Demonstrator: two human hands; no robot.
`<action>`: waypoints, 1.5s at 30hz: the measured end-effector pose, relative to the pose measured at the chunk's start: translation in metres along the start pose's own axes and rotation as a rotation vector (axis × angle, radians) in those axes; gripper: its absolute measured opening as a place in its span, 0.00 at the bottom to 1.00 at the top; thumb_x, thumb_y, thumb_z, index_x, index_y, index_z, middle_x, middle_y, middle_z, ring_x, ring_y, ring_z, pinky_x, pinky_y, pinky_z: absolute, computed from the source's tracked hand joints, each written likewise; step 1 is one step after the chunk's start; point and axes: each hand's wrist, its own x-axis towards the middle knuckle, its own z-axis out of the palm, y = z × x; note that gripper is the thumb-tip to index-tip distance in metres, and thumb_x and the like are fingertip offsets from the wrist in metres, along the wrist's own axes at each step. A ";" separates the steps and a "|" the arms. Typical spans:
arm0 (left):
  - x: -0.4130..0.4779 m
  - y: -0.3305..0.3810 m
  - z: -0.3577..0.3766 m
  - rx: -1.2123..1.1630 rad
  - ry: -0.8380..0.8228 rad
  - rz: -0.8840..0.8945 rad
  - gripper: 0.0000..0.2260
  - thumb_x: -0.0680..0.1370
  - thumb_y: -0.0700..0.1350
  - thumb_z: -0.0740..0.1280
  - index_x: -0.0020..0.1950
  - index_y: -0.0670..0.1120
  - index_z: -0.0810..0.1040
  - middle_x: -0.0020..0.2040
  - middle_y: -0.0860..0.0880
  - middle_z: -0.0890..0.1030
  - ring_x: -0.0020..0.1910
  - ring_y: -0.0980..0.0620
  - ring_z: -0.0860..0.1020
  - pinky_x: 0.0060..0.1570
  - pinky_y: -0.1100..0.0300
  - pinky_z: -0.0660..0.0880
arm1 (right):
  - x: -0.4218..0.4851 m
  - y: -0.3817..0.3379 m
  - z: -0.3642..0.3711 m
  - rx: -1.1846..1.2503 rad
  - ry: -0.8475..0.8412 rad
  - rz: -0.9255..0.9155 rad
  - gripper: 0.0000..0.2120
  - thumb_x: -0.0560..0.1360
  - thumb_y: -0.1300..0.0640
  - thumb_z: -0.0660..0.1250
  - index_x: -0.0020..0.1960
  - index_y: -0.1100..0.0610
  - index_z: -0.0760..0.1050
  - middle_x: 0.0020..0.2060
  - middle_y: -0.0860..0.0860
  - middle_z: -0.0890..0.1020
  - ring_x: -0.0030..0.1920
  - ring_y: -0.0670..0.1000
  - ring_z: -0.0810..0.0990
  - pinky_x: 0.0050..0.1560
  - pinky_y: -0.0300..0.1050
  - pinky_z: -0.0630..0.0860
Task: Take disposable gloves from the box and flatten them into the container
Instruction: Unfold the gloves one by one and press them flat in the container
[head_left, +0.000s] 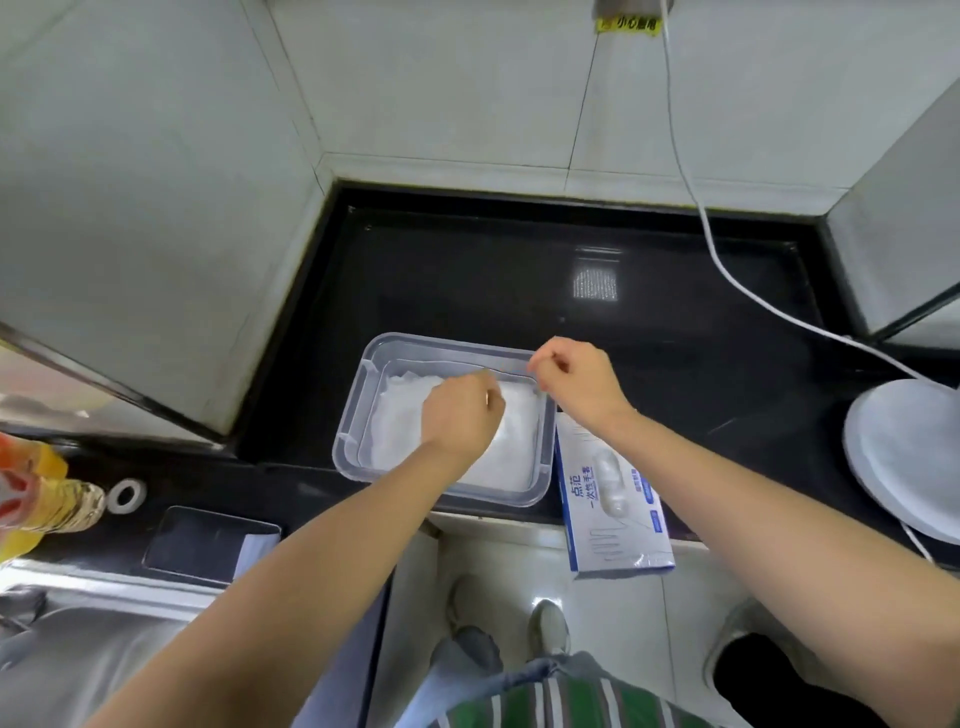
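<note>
A clear plastic container (353, 415) sits on the black counter with a layer of thin translucent gloves (400, 415) lying in it. A white and blue glove box (613, 509) lies just right of it, overhanging the counter's front edge. My left hand (460, 413) hovers over the container's middle with fingers curled, pinching a thin glove. My right hand (574, 376) is above the container's far right corner, fingers curled, pinching the same film. The glove stretched between my hands is barely visible.
A white cable (727, 270) runs down the tiled wall across the counter to a white round fan base (909, 457) at right. A phone (202, 540), a tape roll (126, 496) and an oil bottle (47, 499) lie at left, near a steel sink (78, 649).
</note>
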 end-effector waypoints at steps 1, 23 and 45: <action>-0.006 0.016 0.001 -0.055 0.000 0.048 0.07 0.81 0.45 0.59 0.47 0.47 0.76 0.39 0.50 0.78 0.36 0.51 0.75 0.30 0.64 0.68 | -0.007 0.011 -0.013 -0.064 0.011 0.050 0.10 0.76 0.61 0.63 0.39 0.56 0.80 0.33 0.49 0.82 0.37 0.52 0.81 0.42 0.47 0.77; -0.066 0.080 0.086 -0.225 -0.736 -0.061 0.29 0.82 0.47 0.53 0.80 0.48 0.42 0.65 0.40 0.76 0.56 0.41 0.80 0.56 0.50 0.77 | -0.082 0.113 -0.010 -0.694 -0.131 0.140 0.10 0.76 0.61 0.64 0.48 0.50 0.82 0.43 0.48 0.77 0.41 0.52 0.78 0.38 0.41 0.70; -0.058 0.082 0.078 -0.686 -0.621 -0.222 0.17 0.82 0.40 0.57 0.71 0.42 0.65 0.61 0.40 0.76 0.48 0.44 0.79 0.56 0.51 0.77 | -0.064 0.062 -0.061 0.709 0.159 0.321 0.11 0.76 0.58 0.56 0.35 0.53 0.62 0.31 0.49 0.67 0.34 0.46 0.66 0.36 0.42 0.66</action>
